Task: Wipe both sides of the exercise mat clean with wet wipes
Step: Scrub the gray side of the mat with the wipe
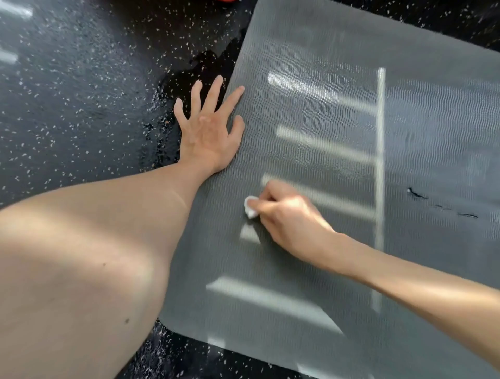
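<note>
While left fingers splay flat on the wavy-ribbed mat, right fingers pinch a crumpled white wipe.

Black speckled floor; red object at top edge

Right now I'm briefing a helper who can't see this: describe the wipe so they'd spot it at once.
Find the grey mat on the speckled floor. Toward its left edge rests the curled right hand. The wipe is the small white wad it pinches; the pale bars are only light.
</note>
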Action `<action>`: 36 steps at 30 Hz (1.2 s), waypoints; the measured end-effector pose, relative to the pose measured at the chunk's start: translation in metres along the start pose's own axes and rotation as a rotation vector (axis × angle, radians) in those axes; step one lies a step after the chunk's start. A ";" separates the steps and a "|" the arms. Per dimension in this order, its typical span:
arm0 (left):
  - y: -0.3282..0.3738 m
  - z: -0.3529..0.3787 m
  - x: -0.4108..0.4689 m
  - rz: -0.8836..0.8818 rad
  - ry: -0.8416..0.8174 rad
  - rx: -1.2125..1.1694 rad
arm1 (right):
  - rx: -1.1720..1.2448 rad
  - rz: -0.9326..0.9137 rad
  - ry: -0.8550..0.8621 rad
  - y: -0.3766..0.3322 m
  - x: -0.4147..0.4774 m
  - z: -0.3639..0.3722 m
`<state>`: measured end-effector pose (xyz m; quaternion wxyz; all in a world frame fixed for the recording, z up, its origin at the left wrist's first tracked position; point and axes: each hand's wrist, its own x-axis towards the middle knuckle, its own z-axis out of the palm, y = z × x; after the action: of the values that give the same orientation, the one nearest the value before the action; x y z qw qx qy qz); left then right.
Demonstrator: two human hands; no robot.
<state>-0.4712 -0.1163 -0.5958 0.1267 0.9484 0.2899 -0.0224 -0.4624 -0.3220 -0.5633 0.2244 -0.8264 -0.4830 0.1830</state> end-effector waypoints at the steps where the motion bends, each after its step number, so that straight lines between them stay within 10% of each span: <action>1: 0.000 0.000 0.000 0.002 0.004 0.001 | 0.019 -0.005 0.011 -0.005 0.000 -0.001; 5: 0.000 0.001 -0.001 0.015 -0.001 0.033 | 0.049 -0.262 -0.155 -0.031 -0.039 0.010; 12: 0.005 0.003 -0.010 0.071 -0.049 0.135 | 0.102 -0.096 -0.076 -0.037 -0.036 0.025; 16: 0.007 0.005 -0.041 0.187 -0.022 0.134 | 0.055 -0.307 -0.396 -0.058 -0.083 0.037; 21: -0.006 0.009 -0.115 0.319 -0.082 0.156 | 0.228 0.061 -0.143 -0.057 -0.064 0.031; 25: -0.010 0.011 -0.147 0.332 -0.056 0.136 | 0.122 -0.220 -0.576 -0.089 -0.118 0.038; 29: -0.009 0.010 -0.145 0.299 -0.022 0.070 | 0.103 -0.175 -0.347 -0.077 -0.111 0.039; 36: -0.009 0.011 -0.144 0.276 -0.011 0.047 | 0.319 -0.190 -0.469 -0.091 -0.140 0.045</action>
<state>-0.5956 -0.1902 -0.5913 0.1080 0.9818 0.1556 -0.0168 -0.6162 -0.3977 -0.5389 0.2499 -0.6669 -0.5621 0.4205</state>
